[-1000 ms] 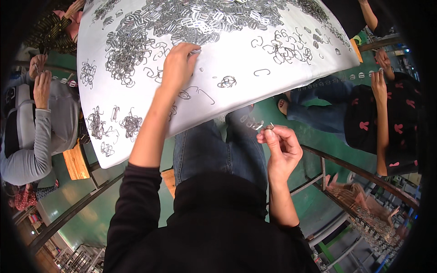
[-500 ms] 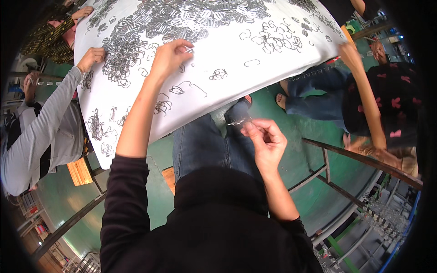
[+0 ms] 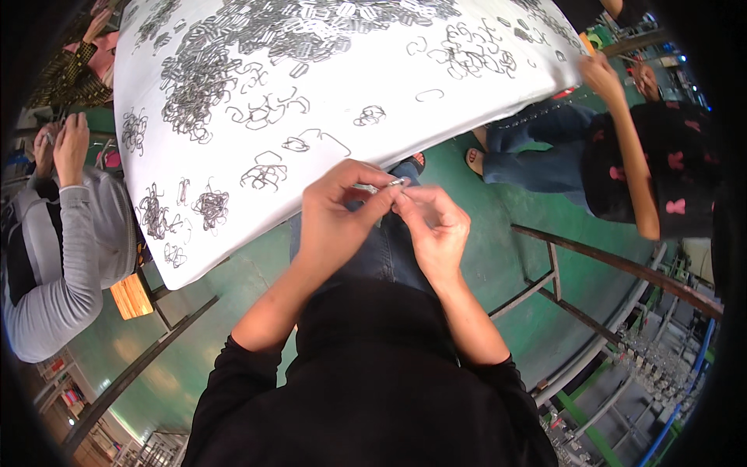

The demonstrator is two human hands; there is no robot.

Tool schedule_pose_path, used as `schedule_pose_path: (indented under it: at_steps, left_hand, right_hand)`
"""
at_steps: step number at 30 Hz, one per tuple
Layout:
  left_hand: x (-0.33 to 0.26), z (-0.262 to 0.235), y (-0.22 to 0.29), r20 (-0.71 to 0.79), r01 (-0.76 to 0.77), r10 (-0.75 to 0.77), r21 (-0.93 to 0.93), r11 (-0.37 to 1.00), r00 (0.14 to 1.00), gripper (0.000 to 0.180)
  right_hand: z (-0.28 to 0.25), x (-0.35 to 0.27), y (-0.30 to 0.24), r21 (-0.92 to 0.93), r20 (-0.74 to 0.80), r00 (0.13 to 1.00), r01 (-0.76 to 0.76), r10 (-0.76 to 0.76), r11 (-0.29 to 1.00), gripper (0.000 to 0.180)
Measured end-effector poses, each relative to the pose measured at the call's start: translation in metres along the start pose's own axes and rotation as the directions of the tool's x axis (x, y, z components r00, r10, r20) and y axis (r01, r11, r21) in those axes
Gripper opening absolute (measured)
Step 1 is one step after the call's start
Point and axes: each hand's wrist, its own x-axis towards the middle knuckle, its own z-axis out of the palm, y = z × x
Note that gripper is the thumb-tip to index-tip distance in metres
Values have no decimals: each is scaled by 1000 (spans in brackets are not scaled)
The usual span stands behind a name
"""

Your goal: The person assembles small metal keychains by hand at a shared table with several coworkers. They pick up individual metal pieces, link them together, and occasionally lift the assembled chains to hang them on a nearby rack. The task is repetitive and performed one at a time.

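In front of my lap, just off the near edge of the white table (image 3: 233,159), my two hands meet. My left hand (image 3: 340,208) pinches a small shiny metal piece (image 3: 399,181) between thumb and fingers. My right hand (image 3: 436,233) is closed with its fingertips against the same spot. Fingers cover most of the metal, so its exact shape is hidden. Nearest to my hands on the table lie bent wire pieces (image 3: 264,175) and a small wire cluster (image 3: 370,116). Farther back is a big heap of flat slotted metal buckles (image 3: 311,31).
A dense wire pile (image 3: 191,101) sits left of the buckles, another wire group (image 3: 475,54) to the right. A co-worker in grey sleeves (image 3: 74,257) is on the left, one in a dark patterned top (image 3: 669,171) on the right. A metal bar (image 3: 615,268) stands right of me.
My left hand has come back from over the table to meet my right hand, which moved slightly left. The grey-sleeved co-worker's hand has withdrawn from the table.
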Motion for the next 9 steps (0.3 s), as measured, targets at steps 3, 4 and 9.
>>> schedule_pose_path:
  at_steps: [3, 4, 9]
  left_hand:
    - [-2, -4, -4, -28, -11, 13, 94, 996, 1000, 11]
    - [-2, -5, -7, -31, -15, 18, 101, 995, 999, 11]
    - [-7, -16, -18, -4, 14, -13, 116, 993, 1000, 14]
  right_hand:
    - [-3, 4, 1, -17, 54, 998, -35, 36, 999, 12]
    - [-6, 7, -1, -63, 27, 997, -72, 73, 995, 15]
    - [10, 81, -3, -348, 275, 953, 220, -125, 911, 20]
